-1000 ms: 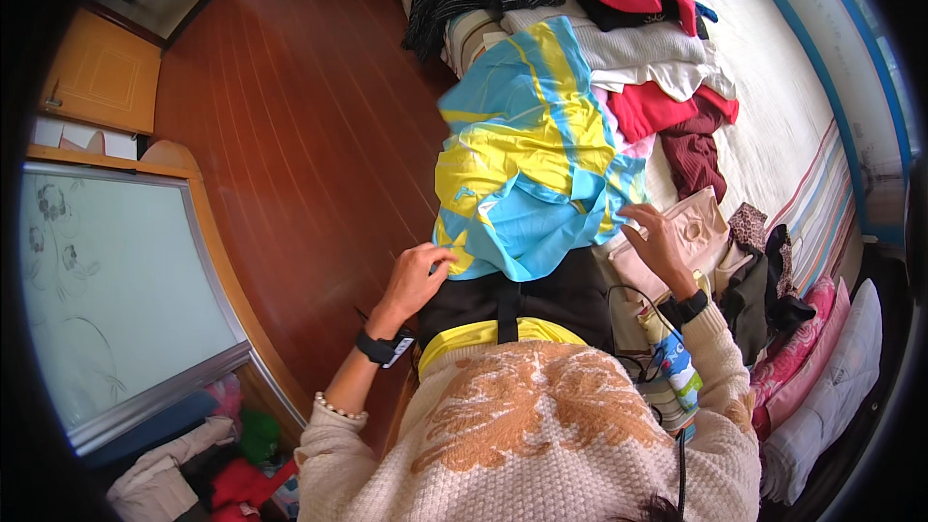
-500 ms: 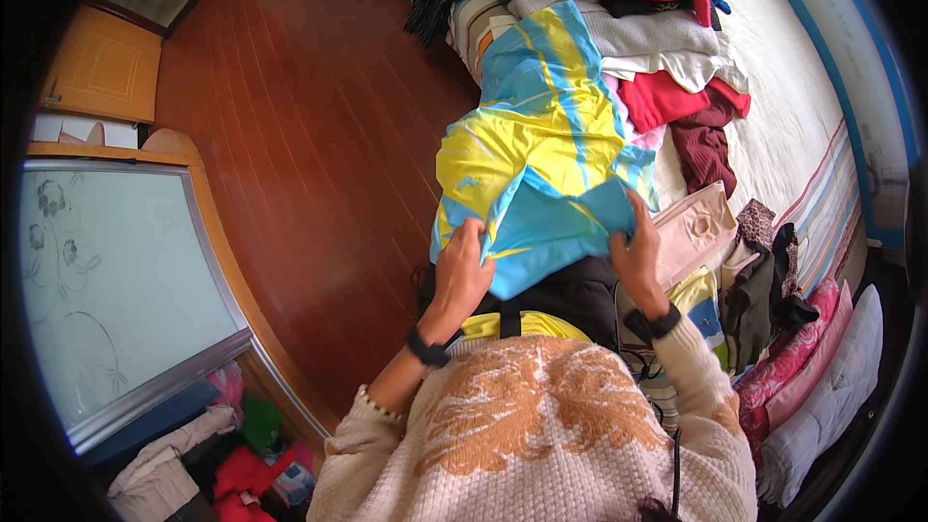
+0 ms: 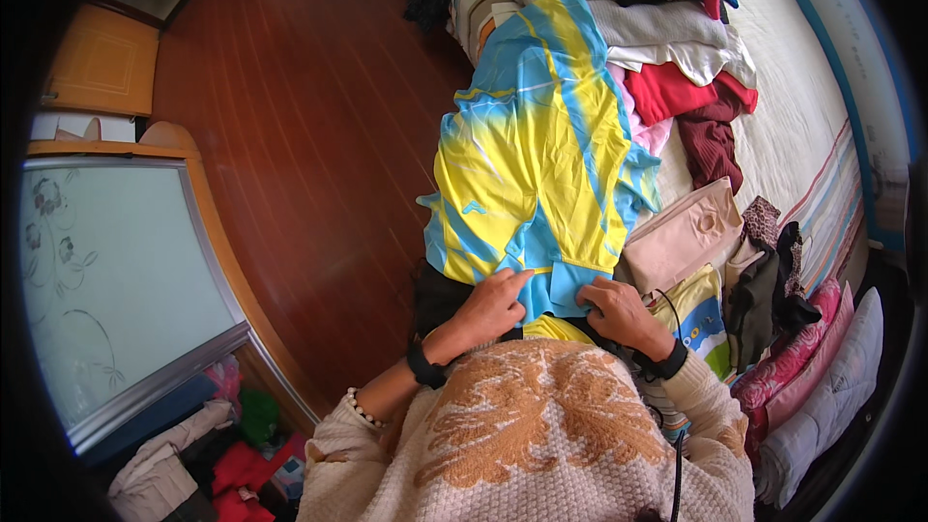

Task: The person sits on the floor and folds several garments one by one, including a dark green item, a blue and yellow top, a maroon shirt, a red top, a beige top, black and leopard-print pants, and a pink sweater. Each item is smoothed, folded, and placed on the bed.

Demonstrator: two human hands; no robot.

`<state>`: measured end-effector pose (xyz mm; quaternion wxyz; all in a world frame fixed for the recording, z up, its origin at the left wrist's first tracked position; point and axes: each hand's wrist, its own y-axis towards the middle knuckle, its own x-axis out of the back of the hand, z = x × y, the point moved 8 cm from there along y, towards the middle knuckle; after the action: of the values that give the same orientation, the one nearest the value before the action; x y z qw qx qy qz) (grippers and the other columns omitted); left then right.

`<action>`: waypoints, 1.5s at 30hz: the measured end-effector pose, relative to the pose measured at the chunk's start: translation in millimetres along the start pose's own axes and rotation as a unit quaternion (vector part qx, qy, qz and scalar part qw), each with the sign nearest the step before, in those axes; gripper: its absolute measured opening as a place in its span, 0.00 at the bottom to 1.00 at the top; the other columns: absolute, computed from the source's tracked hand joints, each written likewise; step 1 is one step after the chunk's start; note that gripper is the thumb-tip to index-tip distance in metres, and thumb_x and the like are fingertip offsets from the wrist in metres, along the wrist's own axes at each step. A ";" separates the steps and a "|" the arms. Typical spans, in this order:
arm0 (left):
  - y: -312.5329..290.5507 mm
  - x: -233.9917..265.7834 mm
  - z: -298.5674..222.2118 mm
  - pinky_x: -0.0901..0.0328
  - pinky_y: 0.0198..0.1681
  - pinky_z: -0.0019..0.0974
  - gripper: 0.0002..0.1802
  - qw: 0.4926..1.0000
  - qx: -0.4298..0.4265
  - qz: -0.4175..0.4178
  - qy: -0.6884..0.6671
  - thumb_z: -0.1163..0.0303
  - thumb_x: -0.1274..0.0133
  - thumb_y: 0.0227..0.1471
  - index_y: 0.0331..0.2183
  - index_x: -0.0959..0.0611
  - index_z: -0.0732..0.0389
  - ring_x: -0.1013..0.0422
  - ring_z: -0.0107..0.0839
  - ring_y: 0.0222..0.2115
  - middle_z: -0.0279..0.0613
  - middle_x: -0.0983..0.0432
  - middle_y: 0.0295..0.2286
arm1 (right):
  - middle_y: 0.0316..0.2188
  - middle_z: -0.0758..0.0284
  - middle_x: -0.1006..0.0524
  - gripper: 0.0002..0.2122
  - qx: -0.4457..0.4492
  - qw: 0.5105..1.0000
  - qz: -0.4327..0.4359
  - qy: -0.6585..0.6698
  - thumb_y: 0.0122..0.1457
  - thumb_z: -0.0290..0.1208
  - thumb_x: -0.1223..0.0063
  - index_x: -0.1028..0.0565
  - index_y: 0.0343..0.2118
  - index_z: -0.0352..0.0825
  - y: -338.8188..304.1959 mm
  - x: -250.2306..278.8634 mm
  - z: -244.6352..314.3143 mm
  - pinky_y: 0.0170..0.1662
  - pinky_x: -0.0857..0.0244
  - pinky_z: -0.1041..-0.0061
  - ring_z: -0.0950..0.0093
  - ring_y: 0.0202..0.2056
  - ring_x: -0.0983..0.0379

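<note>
A yellow and light-blue sports shirt (image 3: 541, 155) is spread over my lap and reaches onto the bed. Its blue collar end (image 3: 565, 292) lies nearest my body. My left hand (image 3: 495, 302) grips the near edge just left of the collar, fingers curled and the index finger stretched along the cloth. At the collar's right side, my right hand (image 3: 626, 314) pinches the edge between thumb and bent fingers. Dark trousers (image 3: 440, 295) and a strip of yellow cloth (image 3: 559, 329) show beneath the shirt's near end.
Several garments lie piled on the bed (image 3: 793, 126) at the far right, among them red clothes (image 3: 667, 97). A pink pouch (image 3: 684, 237), small dark garments (image 3: 754, 300) and rolled cloths (image 3: 822, 396) are at my right. A frosted-glass panel (image 3: 130, 280) stands left, beyond brown flooring (image 3: 300, 135).
Both hands have come closer together and nearer my body. The shirt's near end, earlier lifted and folded between the hands, now lies flatter with its front spread out.
</note>
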<state>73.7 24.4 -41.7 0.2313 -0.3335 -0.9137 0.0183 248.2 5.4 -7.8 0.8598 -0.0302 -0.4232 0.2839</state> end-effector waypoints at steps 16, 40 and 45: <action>-13.8 57.5 38.9 0.33 0.31 0.42 0.19 0.965 0.175 -0.185 0.062 0.64 0.43 0.50 0.39 0.26 0.67 0.28 0.43 0.26 0.46 0.27 0.24 | 0.27 0.60 0.22 0.16 -0.073 0.978 -0.039 0.190 0.54 0.28 0.44 0.27 0.44 0.25 95.7 -19.4 -15.1 0.33 0.31 0.75 0.73 0.29 0.24; 24.4 102.4 175.0 0.36 0.34 0.37 0.25 0.945 0.191 -0.245 -0.106 0.52 0.44 0.51 0.36 0.22 0.68 0.29 0.36 0.30 0.48 0.25 0.29 | 0.29 0.61 0.20 0.09 -0.001 0.995 -0.094 0.022 0.52 0.23 0.48 0.22 0.37 0.31 208.0 149.8 -49.9 0.31 0.31 0.75 0.73 0.28 0.22; 3.6 114.8 171.5 0.43 0.22 0.33 0.17 0.943 0.224 -0.210 -0.129 0.63 0.42 0.51 0.23 0.28 0.64 0.41 0.21 0.19 0.33 0.36 0.17 | 0.39 0.61 0.23 0.14 0.102 0.951 -0.264 -0.126 0.47 0.23 0.43 0.24 0.40 0.36 311.2 228.7 -46.4 0.42 0.33 0.68 0.59 0.39 0.26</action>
<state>-75.8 118.9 -148.2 0.1791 -0.0686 -0.9574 0.2160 248.6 392.0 34.1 0.8424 0.2066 -0.4895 0.0898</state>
